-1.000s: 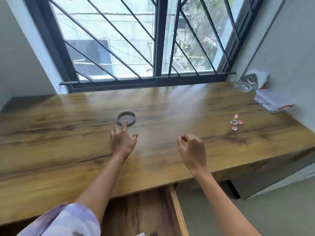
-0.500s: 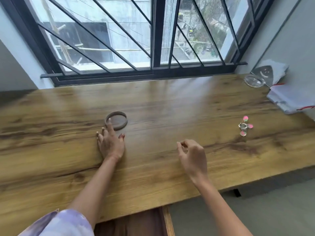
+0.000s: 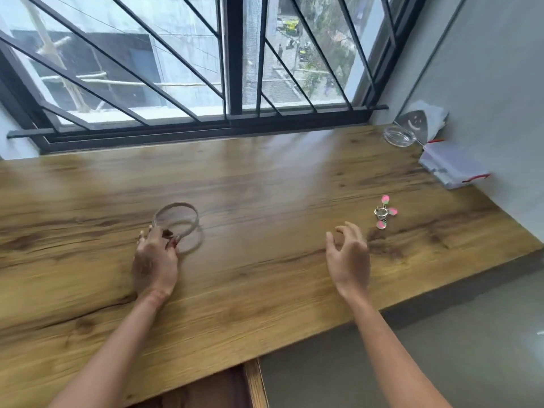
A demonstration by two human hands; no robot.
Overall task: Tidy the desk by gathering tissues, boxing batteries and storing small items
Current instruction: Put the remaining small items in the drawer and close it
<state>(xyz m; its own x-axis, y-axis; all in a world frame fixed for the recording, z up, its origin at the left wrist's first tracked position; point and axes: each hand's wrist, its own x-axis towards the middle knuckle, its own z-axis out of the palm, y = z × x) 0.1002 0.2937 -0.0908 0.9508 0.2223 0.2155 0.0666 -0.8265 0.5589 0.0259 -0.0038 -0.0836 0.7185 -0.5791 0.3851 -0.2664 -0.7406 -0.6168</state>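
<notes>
The left hand [image 3: 155, 260] pinches the near rim of a thin ring [image 3: 175, 220], a bangle by the look of it, and tips it up so that its far edge stands clear of the desk [image 3: 265, 178]; a faint shadow lies on the wood just right of the ring. Motion blur hides exactly which fingers close on it, but the grip is on the ring. The right hand [image 3: 348, 256] hovers well right of the ring, fingers loosely curled and apart, holding nothing.

Further right of the ring, beyond that empty hand, lies a small pink-and-metal trinket [image 3: 384, 213], perhaps a key ring. Far right of the ring, against the wall, sit a clear dish [image 3: 398, 136] and a folded white stack [image 3: 450, 167], possibly tissues. Below the ring, under the desk's near edge, a drawer [image 3: 223, 390] seems to stand partly open.

The step in hand looks like storing small items, starting with the ring. The next move likely calls for a firmer lift and a carry to wherever it is kept, perhaps the drawer, while the right hand is well placed to take the trinket.
</notes>
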